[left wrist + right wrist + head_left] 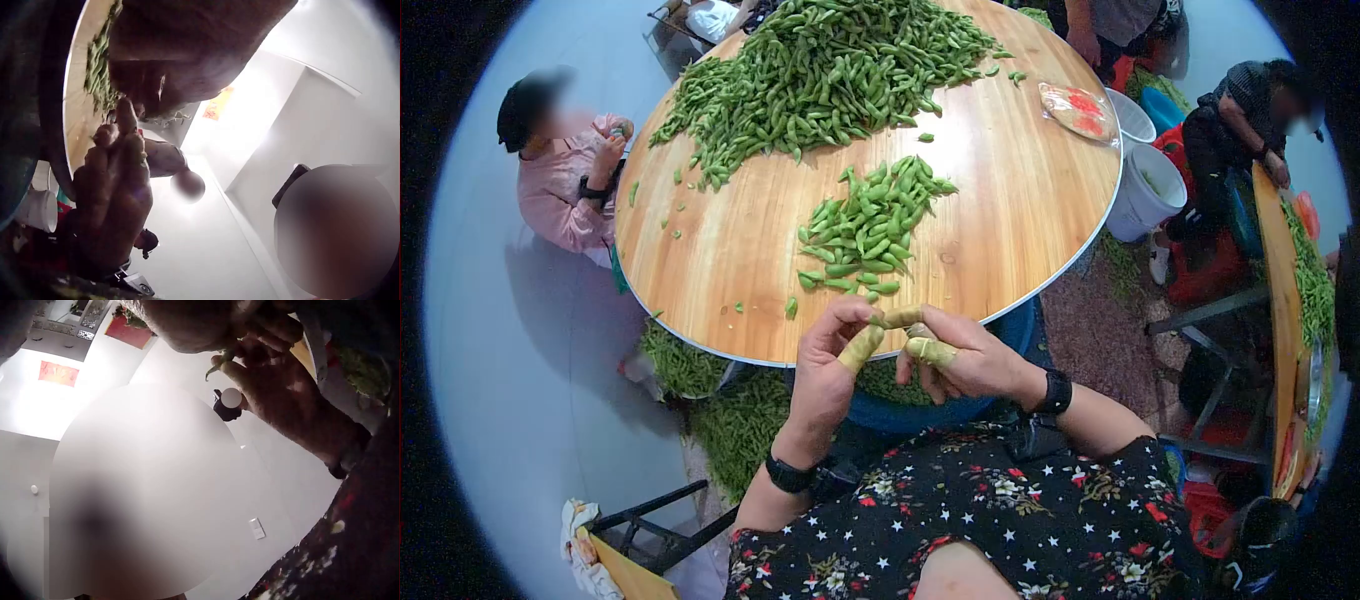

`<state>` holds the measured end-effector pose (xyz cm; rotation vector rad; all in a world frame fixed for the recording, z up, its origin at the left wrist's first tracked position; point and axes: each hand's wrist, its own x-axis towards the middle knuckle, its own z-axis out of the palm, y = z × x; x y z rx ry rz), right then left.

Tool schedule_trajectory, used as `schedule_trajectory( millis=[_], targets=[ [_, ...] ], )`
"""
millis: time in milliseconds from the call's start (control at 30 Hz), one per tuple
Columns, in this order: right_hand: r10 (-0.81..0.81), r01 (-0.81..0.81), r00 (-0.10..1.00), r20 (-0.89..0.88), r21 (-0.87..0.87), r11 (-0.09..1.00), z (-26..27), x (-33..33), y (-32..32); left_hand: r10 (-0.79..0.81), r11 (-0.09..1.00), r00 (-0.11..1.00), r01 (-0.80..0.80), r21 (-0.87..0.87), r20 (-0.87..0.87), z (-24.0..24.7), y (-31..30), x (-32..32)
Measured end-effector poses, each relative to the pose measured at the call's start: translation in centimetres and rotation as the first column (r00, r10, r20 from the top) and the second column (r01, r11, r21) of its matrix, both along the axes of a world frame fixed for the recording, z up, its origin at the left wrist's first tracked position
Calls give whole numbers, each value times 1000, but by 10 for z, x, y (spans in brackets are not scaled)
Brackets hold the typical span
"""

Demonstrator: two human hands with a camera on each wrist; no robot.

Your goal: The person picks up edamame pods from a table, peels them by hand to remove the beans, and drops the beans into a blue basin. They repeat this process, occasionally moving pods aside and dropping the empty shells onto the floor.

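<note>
My left hand (825, 365) is raised over the near table edge and pinches a small green soybean pod (217, 367) at its fingertips; in the right wrist view the pod's thin end sticks out. My right hand (975, 360) meets it from the right, its index fingertip right at the left fingertips. I cannot tell whether the right fingers also grip the pod. Yellowish coverings wrap the thumbs and the right index finger. Just beyond the hands lies a small pile of green pods (870, 220) on the round wooden table (1000, 230).
A large heap of pods (830, 80) covers the table's far side. A plastic packet (1080, 110) lies near the right rim, with white buckets (1152, 190) beside the table. Leafy stalks (745, 430) litter the floor at left. A person in pink (565, 190) sits at left.
</note>
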<state>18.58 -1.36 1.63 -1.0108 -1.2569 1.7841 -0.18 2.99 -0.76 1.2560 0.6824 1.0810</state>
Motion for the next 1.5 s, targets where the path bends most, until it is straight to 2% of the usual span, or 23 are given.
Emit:
schedule_trajectory(
  millis=[33, 100, 233, 300, 333, 400, 533, 600, 733, 833, 900, 1033, 1133, 1200, 1333, 1367, 1400, 1433, 1500],
  targets=[
    [1, -1, 1000, 0, -1, 1000, 0, -2, 0, 1, 1000, 1000, -1, -1, 0, 0, -2, -2],
    [1, -8, 993, 121, 60, 998, 1, -6, 0, -47, 967, 999, 43, -251, -12, 4, -6, -5],
    [-17, -16, 981, 192, 171, 985, -5, -7, -1, -66, 978, 992, 44, -204, -104, 4, -9, -7],
    [-11, -46, 964, 266, 207, 977, -6, -7, -2, 49, 995, 904, -5, 103, -426, 4, -10, -8],
    [-11, -46, 964, 266, 207, 977, -7, -6, -1, 49, 995, 903, -5, 102, -426, 6, -10, -8],
    [-58, -93, 915, 400, 348, 933, -9, -5, 0, 147, 952, 815, 37, 304, -561, 12, -11, -8],
    [-36, -118, 879, 475, 291, 949, -5, 0, 0, 224, 917, 789, 28, 399, -571, 16, -15, -8],
    [-141, -107, 874, 465, 467, 878, -5, 2, -1, 123, 959, 809, 53, 279, -575, 16, -13, -12],
    [-173, -63, 878, 446, 466, 883, -7, 5, -2, 126, 908, 808, 140, 396, -575, 20, -13, -11],
    [-100, -133, 868, 487, 423, 896, -9, 5, -2, 149, 919, 772, 123, 375, -618, 20, -10, -10],
    [-94, -183, 836, 540, 437, 881, -11, 5, -2, 135, 854, 727, 259, 451, -673, 18, -6, -14],
    [-41, -233, 799, 599, 372, 899, -3, 5, -2, 112, 858, 676, 303, 414, -728, 22, -8, -13],
    [-62, -300, 735, 675, 405, 864, 0, 5, -2, 110, 836, 647, 351, 422, -755, 22, -8, -16],
    [-74, -404, 635, 769, 412, 817, 9, 4, -3, 102, 770, 629, 441, 461, -771, 23, -8, -17],
    [-64, -463, 638, 767, 448, 765, 5, 11, 0, 24, 784, 649, 460, 417, -761, 30, -14, -17],
    [192, -388, 765, 614, 202, 899, 11, 15, 6, 15, 768, 679, 462, 443, -734, 29, -15, -17],
    [367, -362, 859, 357, -84, 928, 14, 18, 9, 7, 753, 707, 461, 469, -707, 27, -16, -17],
    [365, -359, 860, 356, -85, 929, 10, 21, 10, 3, 753, 707, 464, 467, -707, 24, -17, -17],
    [381, -386, 920, -94, -386, 838, -6, 26, 11, 55, 723, 714, 454, 521, -698, 18, -19, -17]
  ],
)
